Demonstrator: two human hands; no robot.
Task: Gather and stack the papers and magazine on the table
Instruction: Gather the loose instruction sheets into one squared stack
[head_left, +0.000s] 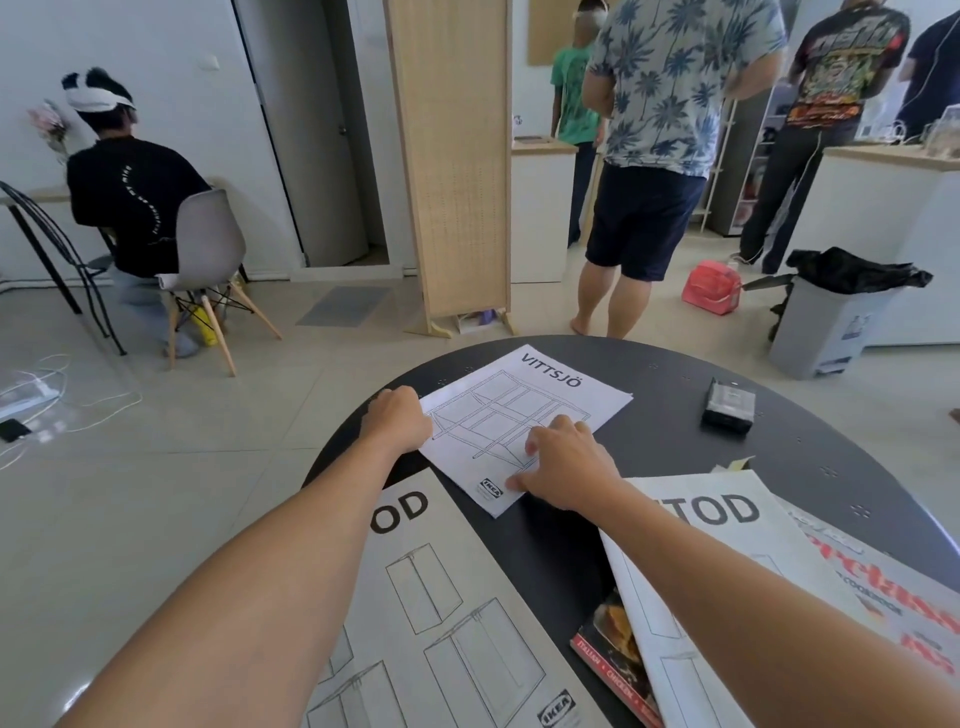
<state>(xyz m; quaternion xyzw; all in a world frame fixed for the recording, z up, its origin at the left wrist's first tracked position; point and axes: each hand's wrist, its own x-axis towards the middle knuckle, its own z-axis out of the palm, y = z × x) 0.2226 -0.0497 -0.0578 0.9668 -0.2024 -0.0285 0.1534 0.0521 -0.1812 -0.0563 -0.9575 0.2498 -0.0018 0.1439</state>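
Gathering step: left hand (400, 415) curled on the white VITTSJÖ line-drawing booklet (524, 415) edge, right hand (566, 462) flat on it (nothing lifted); next probably slide it toward the nearer grey paper manual (441, 597).

Both arms outstretched, left grip (399, 415) curled knuckles-up, right grip (563, 462) fingers spread, palm-down
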